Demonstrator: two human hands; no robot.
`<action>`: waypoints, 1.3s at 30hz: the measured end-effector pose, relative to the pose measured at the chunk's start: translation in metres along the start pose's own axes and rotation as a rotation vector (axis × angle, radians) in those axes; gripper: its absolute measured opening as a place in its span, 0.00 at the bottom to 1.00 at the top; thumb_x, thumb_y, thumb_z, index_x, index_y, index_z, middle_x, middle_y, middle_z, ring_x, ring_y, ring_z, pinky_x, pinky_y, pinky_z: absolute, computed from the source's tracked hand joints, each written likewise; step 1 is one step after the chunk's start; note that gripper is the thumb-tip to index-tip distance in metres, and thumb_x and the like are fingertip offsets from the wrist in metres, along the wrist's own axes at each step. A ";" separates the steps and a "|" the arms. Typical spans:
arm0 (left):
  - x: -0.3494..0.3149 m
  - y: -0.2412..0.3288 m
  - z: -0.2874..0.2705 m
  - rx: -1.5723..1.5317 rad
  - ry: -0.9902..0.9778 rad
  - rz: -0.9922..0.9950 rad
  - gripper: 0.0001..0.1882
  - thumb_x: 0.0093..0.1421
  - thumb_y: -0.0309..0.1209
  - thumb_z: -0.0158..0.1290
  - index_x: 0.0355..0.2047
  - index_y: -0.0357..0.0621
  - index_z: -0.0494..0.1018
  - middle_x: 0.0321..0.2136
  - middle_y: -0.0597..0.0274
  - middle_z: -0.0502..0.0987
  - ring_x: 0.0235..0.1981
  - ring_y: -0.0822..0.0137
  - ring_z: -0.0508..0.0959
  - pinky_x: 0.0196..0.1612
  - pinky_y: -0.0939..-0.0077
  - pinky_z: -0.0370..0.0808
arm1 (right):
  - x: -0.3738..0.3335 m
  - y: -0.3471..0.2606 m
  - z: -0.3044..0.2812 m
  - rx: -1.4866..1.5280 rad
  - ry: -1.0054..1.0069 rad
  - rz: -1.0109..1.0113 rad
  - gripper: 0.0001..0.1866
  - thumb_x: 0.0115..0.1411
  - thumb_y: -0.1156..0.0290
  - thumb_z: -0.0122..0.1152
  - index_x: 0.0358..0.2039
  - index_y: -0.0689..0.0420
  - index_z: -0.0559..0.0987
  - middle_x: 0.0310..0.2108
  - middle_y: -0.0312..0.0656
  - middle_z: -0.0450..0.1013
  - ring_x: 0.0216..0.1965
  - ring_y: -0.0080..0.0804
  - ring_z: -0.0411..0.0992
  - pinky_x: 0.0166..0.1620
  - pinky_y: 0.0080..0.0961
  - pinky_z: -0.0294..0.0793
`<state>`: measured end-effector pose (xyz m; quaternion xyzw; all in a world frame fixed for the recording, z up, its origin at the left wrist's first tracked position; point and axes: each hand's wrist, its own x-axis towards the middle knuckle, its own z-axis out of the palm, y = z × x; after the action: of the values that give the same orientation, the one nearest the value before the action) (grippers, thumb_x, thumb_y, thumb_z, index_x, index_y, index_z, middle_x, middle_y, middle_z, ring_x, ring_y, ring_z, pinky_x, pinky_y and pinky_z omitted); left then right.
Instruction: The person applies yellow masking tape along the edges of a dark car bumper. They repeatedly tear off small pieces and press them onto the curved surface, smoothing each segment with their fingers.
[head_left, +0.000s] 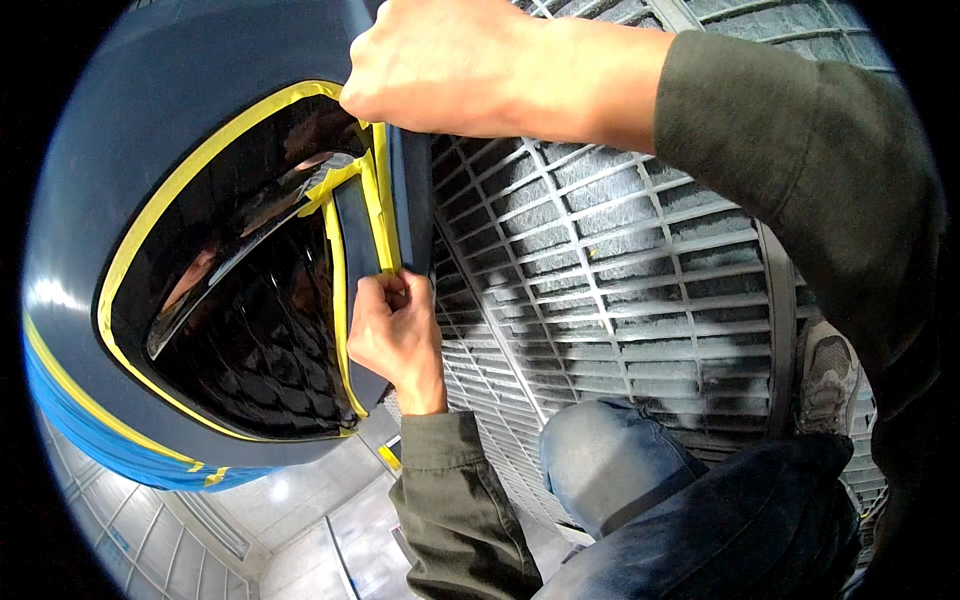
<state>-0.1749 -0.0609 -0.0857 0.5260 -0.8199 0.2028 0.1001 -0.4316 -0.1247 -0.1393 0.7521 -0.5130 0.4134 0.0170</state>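
Observation:
A strip of yellow masking tape (383, 205) runs between my two hands along the edge of a dark blue-grey car body panel (150, 110). Its lower end is pinched in my left hand (396, 330), thumb and fingers pressed together at the panel's edge. Higher up, my right hand (440, 68) is closed where the strip goes under it; its fingertips are hidden behind the fist. More yellow tape (150, 213) outlines a glossy black lamp-like opening (265, 340), and short pieces overlap at its inner corner.
Blue sheeting (130, 450) covers the panel's far lower side, edged with yellow tape. Below lies a metal floor grating (620, 270). My bent jeans knee (610, 460) and a grey shoe (830, 375) are at the right. Pale walls (300, 520) show at the bottom left.

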 end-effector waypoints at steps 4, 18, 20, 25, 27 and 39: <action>0.002 0.001 0.002 -0.009 -0.019 -0.046 0.09 0.51 0.27 0.65 0.22 0.40 0.74 0.17 0.59 0.76 0.16 0.68 0.75 0.24 0.72 0.73 | 0.002 -0.003 0.000 -0.034 -0.029 0.017 0.06 0.52 0.70 0.62 0.25 0.57 0.84 0.25 0.43 0.81 0.30 0.42 0.82 0.29 0.42 0.82; 0.036 0.032 0.010 0.004 0.085 0.051 0.10 0.51 0.26 0.64 0.22 0.41 0.72 0.16 0.62 0.77 0.16 0.68 0.76 0.24 0.74 0.74 | 0.004 -0.003 0.007 -0.062 0.185 -0.014 0.04 0.54 0.70 0.63 0.29 0.50 0.85 0.30 0.39 0.82 0.36 0.38 0.83 0.35 0.34 0.83; 0.038 0.037 0.016 -0.011 0.091 0.056 0.10 0.51 0.26 0.64 0.22 0.41 0.72 0.16 0.62 0.77 0.16 0.69 0.76 0.24 0.74 0.74 | 0.000 0.001 0.008 -0.064 0.145 -0.002 0.04 0.53 0.70 0.64 0.28 0.51 0.85 0.30 0.39 0.82 0.36 0.38 0.83 0.35 0.34 0.83; 0.045 0.043 0.017 -0.059 0.100 0.003 0.10 0.51 0.26 0.64 0.22 0.41 0.72 0.17 0.63 0.77 0.16 0.70 0.76 0.24 0.75 0.74 | -0.002 0.001 0.006 -0.027 0.230 -0.032 0.04 0.47 0.69 0.65 0.18 0.52 0.82 0.21 0.39 0.79 0.28 0.38 0.82 0.29 0.31 0.81; 0.052 0.052 0.018 -0.066 0.103 0.005 0.10 0.51 0.25 0.64 0.22 0.41 0.72 0.17 0.63 0.77 0.16 0.70 0.76 0.24 0.76 0.74 | -0.004 0.004 0.005 -0.025 0.220 -0.028 0.04 0.47 0.69 0.65 0.19 0.52 0.82 0.21 0.39 0.79 0.28 0.38 0.82 0.28 0.31 0.80; 0.058 0.054 0.022 -0.108 0.095 0.004 0.10 0.52 0.24 0.63 0.22 0.41 0.72 0.16 0.60 0.75 0.15 0.70 0.74 0.24 0.76 0.73 | -0.018 0.053 -0.006 0.047 0.060 -0.326 0.05 0.48 0.67 0.64 0.21 0.54 0.81 0.19 0.41 0.78 0.26 0.38 0.81 0.27 0.31 0.78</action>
<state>-0.2470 -0.0991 -0.0960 0.5081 -0.8249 0.1831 0.1666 -0.4794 -0.1339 -0.1678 0.8129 -0.3734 0.4395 0.0815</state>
